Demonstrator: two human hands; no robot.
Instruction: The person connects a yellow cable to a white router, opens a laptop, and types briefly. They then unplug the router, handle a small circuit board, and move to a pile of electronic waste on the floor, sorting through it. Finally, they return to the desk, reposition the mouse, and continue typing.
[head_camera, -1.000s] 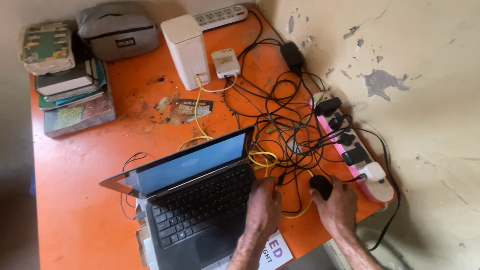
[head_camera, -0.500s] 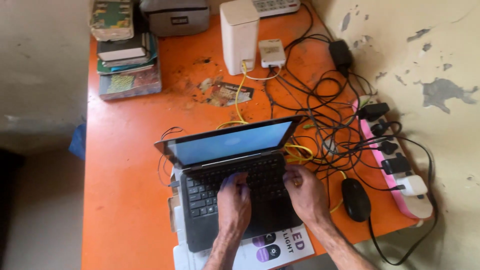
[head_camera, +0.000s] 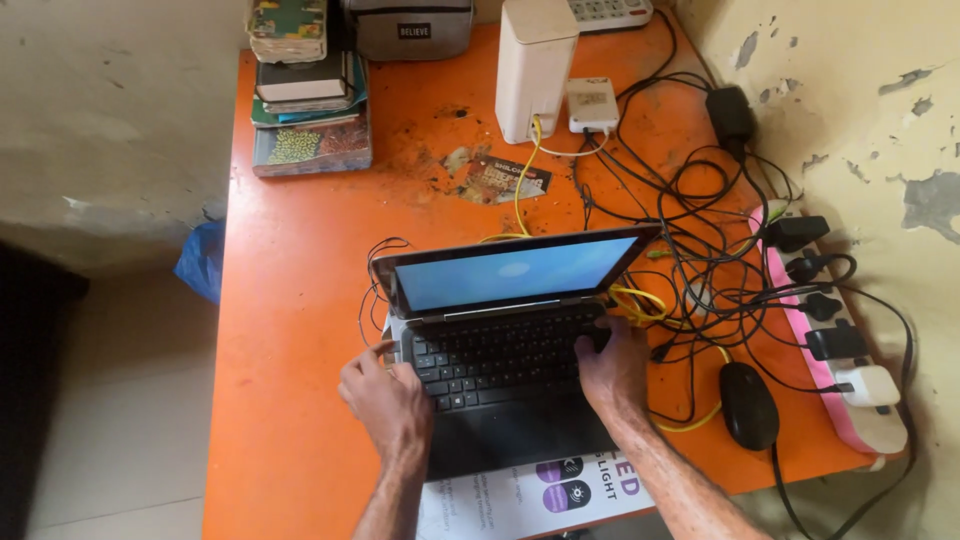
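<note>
A dark laptop (head_camera: 505, 345) stands open on the orange table (head_camera: 300, 300), its screen lit pale blue. My left hand (head_camera: 388, 402) rests at the laptop's left edge, fingers bent against the side of the keyboard. My right hand (head_camera: 612, 366) lies on the right end of the keyboard, fingers curled at the laptop's right edge. A black mouse (head_camera: 750, 405) sits alone on the table to the right of my right hand.
Tangled black and yellow cables (head_camera: 690, 260) spread between the laptop and a pink power strip (head_camera: 835, 345) along the wall. A white box-shaped device (head_camera: 535, 65), a small white adapter (head_camera: 592, 103), a book stack (head_camera: 305, 100) and a grey pouch (head_camera: 410, 28) stand at the back.
My right hand let go of the mouse and moved onto the laptop. My left hand slid from the keyboard to the laptop's left edge. The camera view shifted left.
</note>
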